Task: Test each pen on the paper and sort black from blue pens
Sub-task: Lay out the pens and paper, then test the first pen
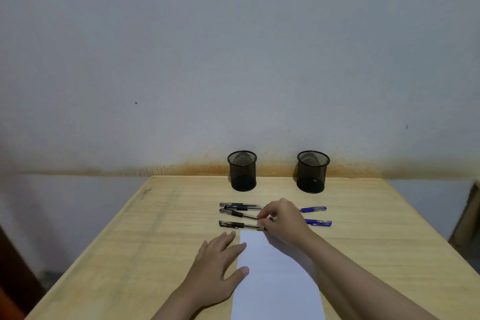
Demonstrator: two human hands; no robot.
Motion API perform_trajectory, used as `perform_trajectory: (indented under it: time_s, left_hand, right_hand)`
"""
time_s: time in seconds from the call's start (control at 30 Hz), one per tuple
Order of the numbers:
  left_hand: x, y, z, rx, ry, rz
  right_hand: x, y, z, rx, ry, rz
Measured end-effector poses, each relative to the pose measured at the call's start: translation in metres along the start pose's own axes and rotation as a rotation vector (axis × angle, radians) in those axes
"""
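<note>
Wooden counter abuts a stained wall; both side margins are bare. White paper lies at centre, its near edge cut off by the frame. Left hand lies flat, grip apart, thumb and fingertips on the paper's left edge. Right hand has its grip pinched on a black pen among the pens beyond the paper. Two blue caps protrude past the hand. Barrel print is unreadable. Two black mesh cups stand apart at the far edge.
</note>
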State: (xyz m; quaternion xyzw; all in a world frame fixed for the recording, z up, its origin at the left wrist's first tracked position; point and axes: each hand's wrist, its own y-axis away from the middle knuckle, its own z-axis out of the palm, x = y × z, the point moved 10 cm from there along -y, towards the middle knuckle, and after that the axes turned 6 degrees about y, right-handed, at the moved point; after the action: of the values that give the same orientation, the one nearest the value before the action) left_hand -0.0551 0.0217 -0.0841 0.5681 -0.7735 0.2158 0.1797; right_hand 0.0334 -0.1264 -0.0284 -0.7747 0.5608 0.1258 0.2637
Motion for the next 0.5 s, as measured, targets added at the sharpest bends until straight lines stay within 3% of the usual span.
perform_trajectory:
  time_s: [0.13,0.37,0.5]
  left_hand:
    - [0.001,-0.001,0.001,0.005,-0.02,-0.021]
    - [0.002,0.0,-0.003,0.041,0.02,-0.024]
    - [0.011,0.006,-0.026,0.209,0.19,0.024]
  right_hand:
    - [-0.005,-0.005,0.016,-0.105,0.087,-0.005]
    - [-0.005,-0.009,0.02,-0.119,0.031,-0.007]
    - [-0.006,-0.005,0.0,-0.035,-0.113,0.011]
